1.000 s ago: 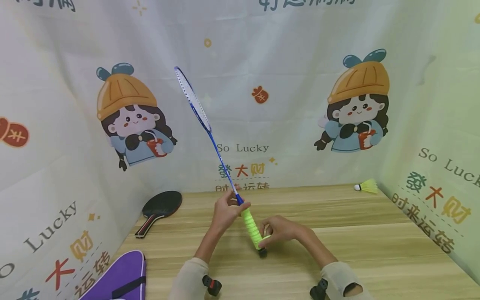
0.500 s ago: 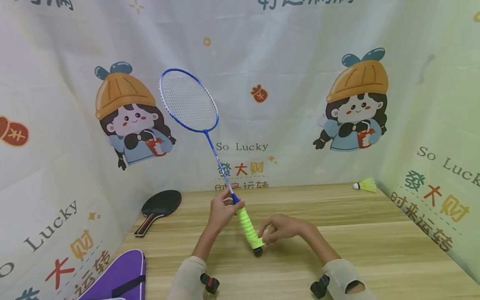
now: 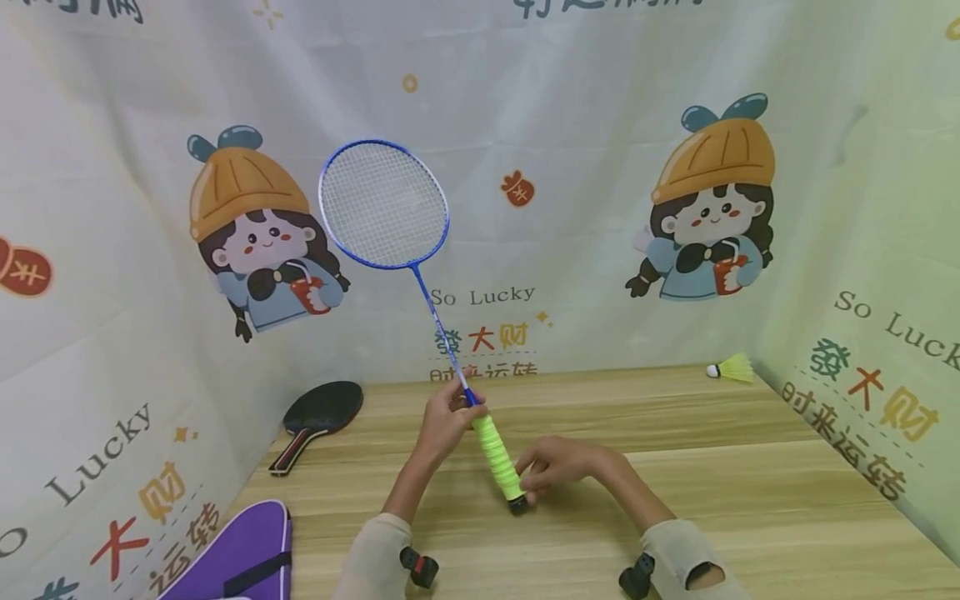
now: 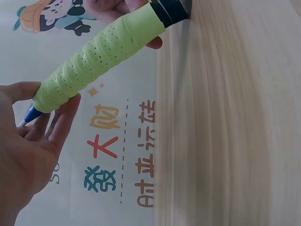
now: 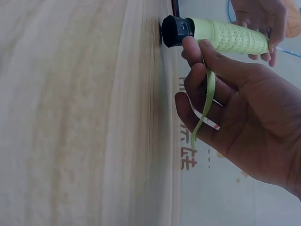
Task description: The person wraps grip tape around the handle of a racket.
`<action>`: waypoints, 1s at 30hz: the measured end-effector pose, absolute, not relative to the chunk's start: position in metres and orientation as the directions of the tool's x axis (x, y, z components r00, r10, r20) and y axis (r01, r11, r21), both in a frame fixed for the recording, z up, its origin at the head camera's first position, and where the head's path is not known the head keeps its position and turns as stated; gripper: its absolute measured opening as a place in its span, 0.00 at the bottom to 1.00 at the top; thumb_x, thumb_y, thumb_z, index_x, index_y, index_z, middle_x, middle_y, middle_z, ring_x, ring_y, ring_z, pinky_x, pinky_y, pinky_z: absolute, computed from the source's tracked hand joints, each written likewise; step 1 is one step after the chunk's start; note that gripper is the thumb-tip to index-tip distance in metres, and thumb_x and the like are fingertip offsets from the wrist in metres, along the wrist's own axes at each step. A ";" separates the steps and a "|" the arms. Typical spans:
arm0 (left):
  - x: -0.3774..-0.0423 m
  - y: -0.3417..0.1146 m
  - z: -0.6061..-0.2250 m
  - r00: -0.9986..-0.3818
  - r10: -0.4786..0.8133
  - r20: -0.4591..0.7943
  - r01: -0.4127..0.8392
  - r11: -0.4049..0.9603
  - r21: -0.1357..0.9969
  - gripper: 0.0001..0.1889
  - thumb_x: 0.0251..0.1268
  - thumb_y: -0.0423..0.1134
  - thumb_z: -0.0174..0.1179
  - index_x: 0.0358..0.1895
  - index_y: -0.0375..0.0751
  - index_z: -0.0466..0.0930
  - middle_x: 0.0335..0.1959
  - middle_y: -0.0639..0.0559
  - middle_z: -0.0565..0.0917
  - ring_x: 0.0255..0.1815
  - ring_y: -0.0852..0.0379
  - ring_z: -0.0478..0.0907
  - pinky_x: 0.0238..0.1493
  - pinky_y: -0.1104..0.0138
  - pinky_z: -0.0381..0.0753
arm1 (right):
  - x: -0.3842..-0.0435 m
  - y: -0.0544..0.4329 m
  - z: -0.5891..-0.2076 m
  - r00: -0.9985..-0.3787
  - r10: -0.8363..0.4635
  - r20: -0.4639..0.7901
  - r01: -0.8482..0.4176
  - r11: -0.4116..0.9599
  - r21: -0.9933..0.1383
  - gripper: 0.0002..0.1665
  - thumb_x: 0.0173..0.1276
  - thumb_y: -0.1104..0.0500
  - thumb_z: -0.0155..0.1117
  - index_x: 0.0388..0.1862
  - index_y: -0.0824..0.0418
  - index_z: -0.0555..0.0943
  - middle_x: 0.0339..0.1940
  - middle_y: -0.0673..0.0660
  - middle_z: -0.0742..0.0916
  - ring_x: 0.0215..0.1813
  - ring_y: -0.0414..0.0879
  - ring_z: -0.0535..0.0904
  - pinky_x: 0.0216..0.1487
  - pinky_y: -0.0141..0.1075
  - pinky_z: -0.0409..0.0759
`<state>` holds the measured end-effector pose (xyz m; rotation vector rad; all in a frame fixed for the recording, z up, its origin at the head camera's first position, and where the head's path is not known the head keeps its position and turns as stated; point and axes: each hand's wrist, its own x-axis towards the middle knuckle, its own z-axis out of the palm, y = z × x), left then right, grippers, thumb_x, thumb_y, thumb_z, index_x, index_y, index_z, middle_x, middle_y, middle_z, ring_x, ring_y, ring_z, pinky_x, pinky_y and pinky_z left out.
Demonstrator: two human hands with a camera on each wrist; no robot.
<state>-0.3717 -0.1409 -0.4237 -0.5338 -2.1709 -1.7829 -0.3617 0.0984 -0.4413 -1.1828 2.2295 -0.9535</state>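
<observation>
A blue and white badminton racket (image 3: 384,204) stands tilted, its strung head up and leaning left. Yellow-green grip tape (image 4: 99,59), dotted with small holes, wraps its handle in overlapping turns. My left hand (image 3: 446,421) pinches the racket between thumb and fingers where the blue cone meets the tape. At the handle's lower end, beside the black butt cap (image 5: 175,31), my right hand (image 5: 249,99) pinches the tape between thumb and index finger. A narrow loose tape strip (image 5: 209,96) hangs across its curled fingers.
A black table tennis paddle (image 3: 322,408) lies at the left on the wooden table (image 3: 637,417). Nearer, a purple case (image 3: 255,542) with a black strap is partly in view. A yellow shuttlecock (image 3: 738,369) lies at the back right. Printed cloth walls (image 3: 585,250) surround the table.
The racket has turned about its shaft, so its head went from nearly edge-on to face-on. The right hand has stayed by the butt end, and the tape there now lies flatter.
</observation>
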 end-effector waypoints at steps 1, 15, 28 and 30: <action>-0.371 -0.141 -0.424 -0.890 0.107 0.442 0.455 0.180 0.872 0.39 0.61 0.24 0.66 0.77 0.34 0.66 0.45 0.39 0.86 0.45 0.49 0.86 0.36 0.65 0.88 | -0.362 0.097 -0.441 -0.520 -0.852 -0.062 -0.546 0.388 -0.743 0.10 0.77 0.67 0.61 0.51 0.71 0.84 0.31 0.61 0.91 0.31 0.40 0.81 0.34 0.26 0.75; -0.370 -0.144 -0.424 -0.886 0.104 0.451 0.462 0.158 0.873 0.40 0.61 0.24 0.71 0.77 0.38 0.68 0.53 0.37 0.84 0.51 0.41 0.85 0.37 0.71 0.85 | -0.361 0.104 -0.442 -0.618 -0.784 -0.058 -0.535 0.473 -0.700 0.08 0.75 0.60 0.67 0.45 0.65 0.82 0.27 0.56 0.91 0.33 0.40 0.84 0.33 0.27 0.73; -0.367 -0.139 -0.422 -0.840 0.082 0.536 0.542 0.132 0.830 0.36 0.57 0.21 0.70 0.71 0.35 0.69 0.47 0.34 0.87 0.44 0.43 0.87 0.39 0.68 0.86 | -0.360 0.097 -0.445 -0.652 -0.757 -0.046 -0.521 0.491 -0.698 0.11 0.70 0.54 0.74 0.34 0.58 0.82 0.23 0.48 0.89 0.27 0.40 0.84 0.30 0.28 0.76; -0.368 -0.137 -0.422 -0.832 0.074 0.549 0.554 0.161 0.817 0.36 0.58 0.23 0.72 0.70 0.33 0.68 0.46 0.34 0.87 0.41 0.45 0.87 0.41 0.68 0.85 | -0.359 0.096 -0.445 -0.654 -0.756 -0.037 -0.525 0.488 -0.697 0.11 0.69 0.54 0.75 0.34 0.58 0.83 0.23 0.48 0.89 0.28 0.41 0.85 0.31 0.28 0.77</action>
